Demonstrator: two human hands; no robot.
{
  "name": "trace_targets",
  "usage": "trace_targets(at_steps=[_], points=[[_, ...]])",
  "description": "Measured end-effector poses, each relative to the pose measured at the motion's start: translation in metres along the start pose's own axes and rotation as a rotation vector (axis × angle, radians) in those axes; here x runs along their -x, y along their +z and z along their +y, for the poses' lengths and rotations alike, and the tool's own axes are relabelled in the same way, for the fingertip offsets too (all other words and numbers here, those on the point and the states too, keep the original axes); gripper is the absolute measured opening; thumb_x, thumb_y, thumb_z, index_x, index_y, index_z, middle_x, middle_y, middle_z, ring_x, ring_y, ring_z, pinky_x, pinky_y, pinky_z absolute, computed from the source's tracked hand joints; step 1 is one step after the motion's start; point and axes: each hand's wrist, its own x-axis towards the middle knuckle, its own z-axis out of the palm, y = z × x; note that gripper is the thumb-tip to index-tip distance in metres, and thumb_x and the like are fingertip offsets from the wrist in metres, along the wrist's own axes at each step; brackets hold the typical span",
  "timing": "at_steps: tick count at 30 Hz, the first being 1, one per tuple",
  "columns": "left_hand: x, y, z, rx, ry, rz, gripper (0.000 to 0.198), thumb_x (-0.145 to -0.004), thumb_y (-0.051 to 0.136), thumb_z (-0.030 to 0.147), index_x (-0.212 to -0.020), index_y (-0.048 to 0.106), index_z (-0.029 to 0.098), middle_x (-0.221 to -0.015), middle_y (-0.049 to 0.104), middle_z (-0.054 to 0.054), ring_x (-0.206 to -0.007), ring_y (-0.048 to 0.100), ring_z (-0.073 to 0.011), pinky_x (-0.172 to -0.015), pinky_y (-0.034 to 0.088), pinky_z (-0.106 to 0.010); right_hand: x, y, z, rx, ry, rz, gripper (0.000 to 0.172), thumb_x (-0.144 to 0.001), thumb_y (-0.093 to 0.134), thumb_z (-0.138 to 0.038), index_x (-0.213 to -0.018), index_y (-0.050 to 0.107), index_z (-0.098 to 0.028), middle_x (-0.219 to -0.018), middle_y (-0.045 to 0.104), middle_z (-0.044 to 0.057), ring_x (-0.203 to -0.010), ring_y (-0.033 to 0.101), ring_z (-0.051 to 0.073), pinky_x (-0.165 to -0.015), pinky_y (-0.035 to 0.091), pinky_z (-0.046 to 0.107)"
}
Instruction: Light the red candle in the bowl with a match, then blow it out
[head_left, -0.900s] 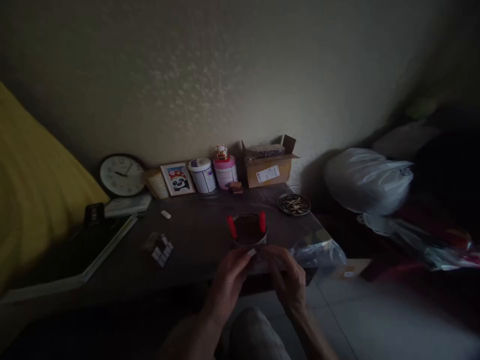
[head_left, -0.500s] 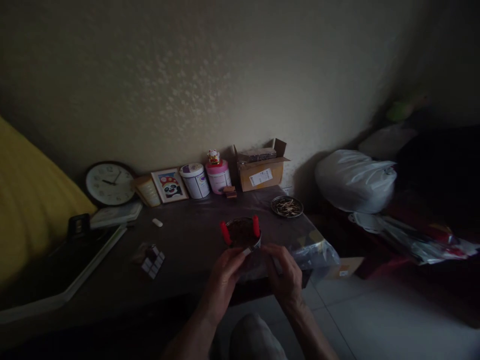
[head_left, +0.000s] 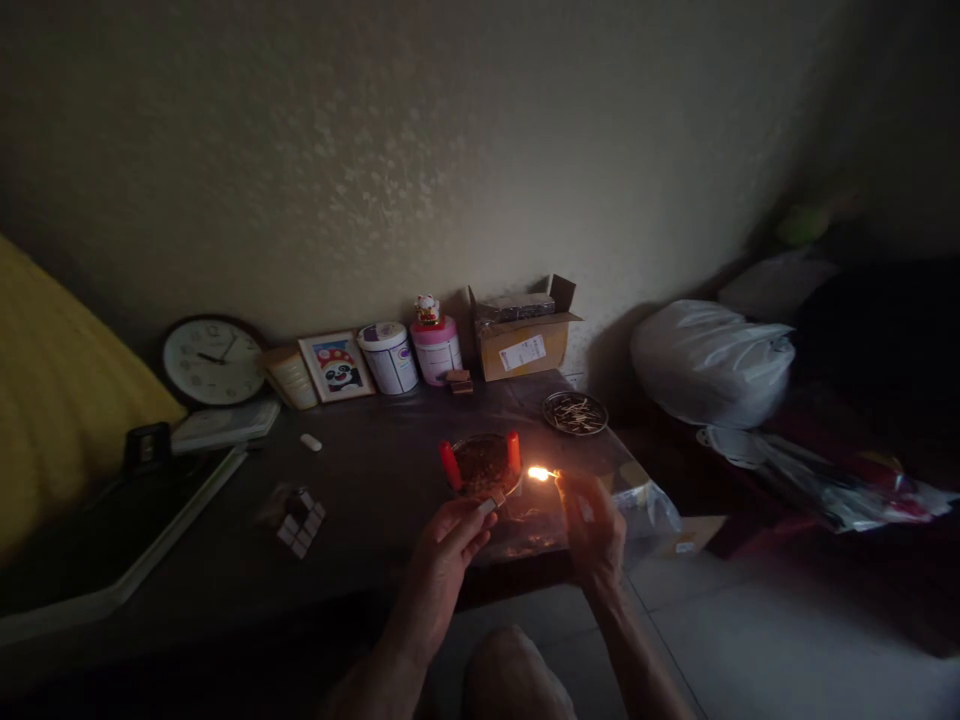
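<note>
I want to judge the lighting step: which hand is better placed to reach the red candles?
Probably the right. The right hand holds the burning match, its flame close beside the nearer red candle; the left hand only grips a small box.

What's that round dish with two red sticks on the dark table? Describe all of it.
The shallow round metal dish sits upright near the dark table's front edge, filled with dark brownish matter too dim to identify. Two short red candles stand at its rim, left and right, unlit. A burning match in the right hand glows just beside it, apart.
</note>
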Motion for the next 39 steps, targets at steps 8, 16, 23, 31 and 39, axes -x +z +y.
trace_targets(at_steps=[8,16,23,31,39], points=[[0.000,-0.008,0.003,0.088,0.015,0.077,0.029,-0.066,0.081,0.038,-0.086,0.073,0.019,-0.093,0.072,-0.004,-0.096,0.062,-0.0195,-0.090,0.043,-0.033,-0.016,-0.007,-0.011,-0.150,0.155,0.102,0.023,-0.084,0.060,-0.039,-0.080,0.070,-0.019,-0.089,0.068,0.005,-0.084,0.060,0.019,-0.077,0.047,0.031],[0.002,-0.013,0.008,0.107,0.008,0.107,0.034,-0.063,0.082,0.041,-0.087,0.074,0.020,-0.097,0.074,-0.005,-0.099,0.062,-0.0212,-0.090,0.042,-0.035,-0.023,-0.006,-0.019,-0.256,0.284,0.094,0.026,-0.081,0.061,-0.045,-0.080,0.069,-0.020,-0.085,0.067,0.003,-0.079,0.057,0.018,-0.079,0.044,0.033],[0.002,-0.015,0.008,0.096,0.004,0.085,0.031,-0.068,0.078,0.041,-0.091,0.074,0.020,-0.104,0.075,-0.007,-0.099,0.063,-0.0208,-0.091,0.042,-0.036,-0.027,-0.005,-0.027,-0.351,0.295,0.093,0.024,-0.081,0.064,-0.042,-0.082,0.070,-0.019,-0.086,0.067,0.002,-0.082,0.057,0.018,-0.078,0.043,0.030],[0.006,-0.014,0.012,0.077,-0.005,0.063,0.036,-0.070,0.076,0.043,-0.097,0.072,0.020,-0.109,0.074,-0.009,-0.104,0.062,-0.0220,-0.093,0.042,-0.035,-0.028,0.000,-0.021,-0.322,0.213,0.089,0.023,-0.080,0.066,-0.041,-0.082,0.070,-0.019,-0.083,0.065,0.002,-0.079,0.056,0.016,-0.073,0.044,0.028],[0.004,-0.017,0.012,0.080,-0.014,0.083,0.040,-0.065,0.080,0.045,-0.094,0.072,0.019,-0.107,0.075,-0.009,-0.102,0.063,-0.0220,-0.091,0.042,-0.035,-0.031,0.008,-0.022,-0.408,0.247,0.046,0.024,-0.077,0.069,-0.041,-0.084,0.070,-0.019,-0.085,0.068,0.004,-0.081,0.060,0.018,-0.077,0.048,0.032]])
